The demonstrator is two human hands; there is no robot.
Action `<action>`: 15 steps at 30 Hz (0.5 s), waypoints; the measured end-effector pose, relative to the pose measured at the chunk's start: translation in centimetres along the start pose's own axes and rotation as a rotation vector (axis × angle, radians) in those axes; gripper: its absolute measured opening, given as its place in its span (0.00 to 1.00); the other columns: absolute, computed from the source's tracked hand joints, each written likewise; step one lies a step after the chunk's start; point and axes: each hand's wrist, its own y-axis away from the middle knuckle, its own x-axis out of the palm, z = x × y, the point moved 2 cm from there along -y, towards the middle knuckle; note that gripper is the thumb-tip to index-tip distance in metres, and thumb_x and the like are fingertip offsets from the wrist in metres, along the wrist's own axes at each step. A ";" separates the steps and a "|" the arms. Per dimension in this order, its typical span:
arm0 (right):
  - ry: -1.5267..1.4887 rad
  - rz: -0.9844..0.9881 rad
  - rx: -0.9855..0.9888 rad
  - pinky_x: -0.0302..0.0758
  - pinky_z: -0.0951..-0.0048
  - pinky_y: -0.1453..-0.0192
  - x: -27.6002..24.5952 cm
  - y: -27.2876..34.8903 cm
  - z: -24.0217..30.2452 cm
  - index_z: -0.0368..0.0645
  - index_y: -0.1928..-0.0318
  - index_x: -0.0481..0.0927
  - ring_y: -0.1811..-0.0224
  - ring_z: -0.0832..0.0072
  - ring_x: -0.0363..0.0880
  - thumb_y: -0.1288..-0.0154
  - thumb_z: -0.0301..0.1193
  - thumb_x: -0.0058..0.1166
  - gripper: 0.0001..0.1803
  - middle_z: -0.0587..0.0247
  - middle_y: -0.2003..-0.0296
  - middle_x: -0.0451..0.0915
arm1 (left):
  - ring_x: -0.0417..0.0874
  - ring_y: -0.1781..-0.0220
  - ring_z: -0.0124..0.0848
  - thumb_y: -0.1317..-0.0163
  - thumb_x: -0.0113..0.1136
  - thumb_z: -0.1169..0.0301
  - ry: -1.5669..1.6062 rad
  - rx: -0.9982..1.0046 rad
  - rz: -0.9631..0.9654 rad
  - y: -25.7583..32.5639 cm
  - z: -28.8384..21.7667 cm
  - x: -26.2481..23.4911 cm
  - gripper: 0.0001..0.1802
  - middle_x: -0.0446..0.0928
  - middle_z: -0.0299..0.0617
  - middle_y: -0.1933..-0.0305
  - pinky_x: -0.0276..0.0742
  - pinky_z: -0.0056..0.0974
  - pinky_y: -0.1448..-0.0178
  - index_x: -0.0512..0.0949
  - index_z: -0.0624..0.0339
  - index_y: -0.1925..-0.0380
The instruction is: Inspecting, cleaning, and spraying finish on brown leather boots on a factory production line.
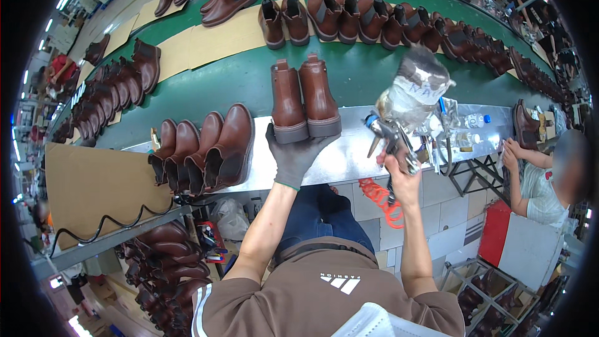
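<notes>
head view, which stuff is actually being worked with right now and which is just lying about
In use:
- pair of brown boots, held at the soles by the gloved left hand
- spray gun, gripped in the bare right hand

Lying about:
- boots on the shelf
- boot rows on the green belt
- cardboard sheet

Leather, metal, cloth and card at a shoe line

A smooth, softly glossy brown leather boot pair is held in a dark knit-gloved left hand; at 3 o'clock, a shiny metal spray gun is gripped by the bare right hand; matt cardboard is seen at 9 o'clock.
</notes>
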 end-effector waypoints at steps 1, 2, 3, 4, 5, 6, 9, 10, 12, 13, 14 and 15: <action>0.024 0.043 -0.012 0.74 0.75 0.59 0.3 0.6 2.5 0.33 0.69 0.73 0.67 0.78 0.77 0.37 0.25 0.56 0.08 0.63 0.70 0.78 | 0.54 0.30 0.52 0.46 0.44 0.43 -0.020 -0.001 -0.003 0.0 0.0 0.0 0.42 0.54 0.53 0.31 0.45 0.65 0.29 0.55 0.54 0.35; 0.179 0.127 0.002 0.74 0.76 0.60 0.1 1.1 4.3 0.33 0.65 0.76 0.67 0.79 0.77 0.41 0.25 0.60 0.08 0.62 0.70 0.79 | 0.54 0.29 0.52 0.46 0.43 0.44 -0.034 0.008 0.004 -0.1 -0.3 -0.4 0.42 0.53 0.53 0.31 0.44 0.64 0.28 0.54 0.53 0.34; 0.335 0.210 0.019 0.73 0.76 0.62 0.0 1.6 5.7 0.32 0.60 0.78 0.67 0.79 0.77 0.44 0.25 0.63 0.12 0.61 0.70 0.80 | 0.54 0.29 0.52 0.46 0.43 0.44 -0.034 0.000 0.001 -0.2 -0.4 -0.6 0.42 0.53 0.53 0.31 0.44 0.64 0.28 0.54 0.53 0.34; 0.335 0.204 0.020 0.73 0.76 0.62 0.2 1.7 7.0 0.32 0.60 0.78 0.67 0.79 0.77 0.44 0.25 0.63 0.12 0.61 0.70 0.80 | 0.53 0.29 0.52 0.45 0.43 0.44 -0.065 0.016 0.017 -0.2 -0.5 -0.8 0.42 0.52 0.53 0.30 0.44 0.63 0.28 0.54 0.54 0.34; 0.427 0.247 -0.041 0.73 0.76 0.63 0.9 1.7 8.3 0.32 0.58 0.78 0.68 0.79 0.77 0.45 0.25 0.63 0.15 0.58 0.70 0.80 | 0.52 0.29 0.52 0.45 0.42 0.44 -0.096 0.034 0.035 -0.1 -0.6 -0.8 0.41 0.51 0.53 0.30 0.43 0.63 0.28 0.53 0.54 0.34; 0.522 0.286 -0.099 0.72 0.75 0.64 1.6 1.7 8.8 0.32 0.56 0.78 0.69 0.78 0.78 0.46 0.26 0.64 0.17 0.55 0.70 0.80 | 0.51 0.28 0.52 0.44 0.41 0.44 -0.187 0.047 0.062 -0.3 -0.7 -1.0 0.41 0.50 0.53 0.30 0.43 0.63 0.27 0.53 0.54 0.34; 0.572 0.161 -0.254 0.72 0.75 0.65 3.2 0.1 8.3 0.31 0.52 0.77 0.71 0.74 0.78 0.47 0.26 0.64 0.21 0.52 0.70 0.80 | 0.51 0.28 0.52 0.45 0.41 0.43 -0.120 0.033 0.072 0.0 -0.4 -0.5 0.42 0.50 0.53 0.30 0.42 0.63 0.27 0.53 0.53 0.34; 0.639 0.161 -0.235 0.73 0.74 0.64 3.4 -0.6 8.3 0.28 0.53 0.76 0.71 0.73 0.79 0.48 0.24 0.65 0.21 0.52 0.69 0.80 | 0.51 0.28 0.52 0.45 0.41 0.43 -0.122 0.035 0.073 0.1 -0.5 -0.7 0.42 0.50 0.53 0.30 0.42 0.63 0.27 0.53 0.53 0.34; 0.570 0.152 -0.225 0.74 0.74 0.64 3.5 -0.7 8.4 0.28 0.53 0.76 0.70 0.73 0.80 0.49 0.23 0.65 0.22 0.53 0.69 0.80 | 0.51 0.28 0.52 0.45 0.43 0.42 -0.168 0.055 0.057 -0.1 -0.8 -1.0 0.42 0.51 0.53 0.30 0.42 0.63 0.28 0.53 0.52 0.34; 0.500 0.140 -0.211 0.74 0.74 0.63 3.4 -0.6 8.5 0.27 0.53 0.76 0.69 0.73 0.80 0.49 0.23 0.65 0.22 0.53 0.69 0.80 | 0.51 0.28 0.52 0.45 0.43 0.42 -0.166 0.061 0.060 0.0 -0.8 -1.0 0.42 0.51 0.53 0.30 0.42 0.63 0.28 0.53 0.52 0.34; 0.502 0.158 -0.273 0.74 0.74 0.62 3.1 -0.2 8.6 0.27 0.53 0.76 0.68 0.73 0.81 0.50 0.22 0.65 0.22 0.53 0.69 0.81 | 0.52 0.28 0.52 0.45 0.42 0.43 -0.087 0.027 0.069 0.1 -0.4 -0.3 0.42 0.51 0.52 0.30 0.43 0.62 0.28 0.53 0.52 0.34; 0.501 0.168 -0.275 0.74 0.74 0.62 3.0 0.3 8.8 0.27 0.53 0.76 0.68 0.73 0.81 0.50 0.22 0.65 0.22 0.53 0.69 0.81 | 0.52 0.29 0.52 0.45 0.42 0.43 -0.008 -0.006 0.079 0.2 -0.2 0.3 0.41 0.51 0.52 0.30 0.44 0.62 0.28 0.53 0.52 0.34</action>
